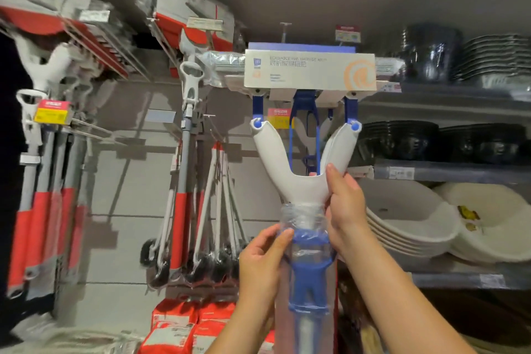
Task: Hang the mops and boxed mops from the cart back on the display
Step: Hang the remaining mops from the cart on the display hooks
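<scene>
- A squeeze mop with a white plastic Y-shaped yoke and blue fittings (301, 190) is held up against the grey panelled display wall (129, 181). Its head, cased in a pale cardboard sleeve (310, 72), is raised to just below a thin metal hook (285, 27).
- The film-wrapped blue shaft (309, 259) is gripped by the left hand (263, 261), with the fingers curled round it just below the yoke.
- The foot of the yoke is clasped by the right hand (346, 207), with the thumb laid up along one arm of the Y.
- Whether the head is caught on the hook cannot be told, as the join is hidden behind the sleeve. With both hands on it, this mop is judged not yet hung.
- Red-and-grey mops (37, 210) are seen hanging at the left, so part of the display is stocked.
- The cart is out of view, so what is left on it cannot be counted.
</scene>
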Tool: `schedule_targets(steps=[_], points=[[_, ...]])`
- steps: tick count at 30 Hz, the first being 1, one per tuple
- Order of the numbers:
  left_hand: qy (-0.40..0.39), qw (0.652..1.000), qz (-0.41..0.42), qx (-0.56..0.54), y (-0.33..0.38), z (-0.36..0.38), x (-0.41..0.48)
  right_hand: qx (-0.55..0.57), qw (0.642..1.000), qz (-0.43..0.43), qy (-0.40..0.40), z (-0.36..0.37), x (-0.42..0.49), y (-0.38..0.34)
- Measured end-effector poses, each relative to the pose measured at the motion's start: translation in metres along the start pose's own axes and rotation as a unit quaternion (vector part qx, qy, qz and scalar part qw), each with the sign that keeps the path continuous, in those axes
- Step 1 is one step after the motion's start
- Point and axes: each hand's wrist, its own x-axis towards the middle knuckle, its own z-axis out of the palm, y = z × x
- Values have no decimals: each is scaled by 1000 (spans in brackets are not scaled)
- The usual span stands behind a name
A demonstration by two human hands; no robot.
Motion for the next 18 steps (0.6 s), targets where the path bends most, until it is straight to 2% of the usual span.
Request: schedule_targets(steps=[3,8,18], points=[[0,999,11,43,20,4,28,-4,1000,-2,1,-5,10,7],[-93,993,24,65,48,30,76,15,999,9,-31,-3,24,23],[-118,990,35,65,29,22,151,1,1000,10,1,10,71,65]])
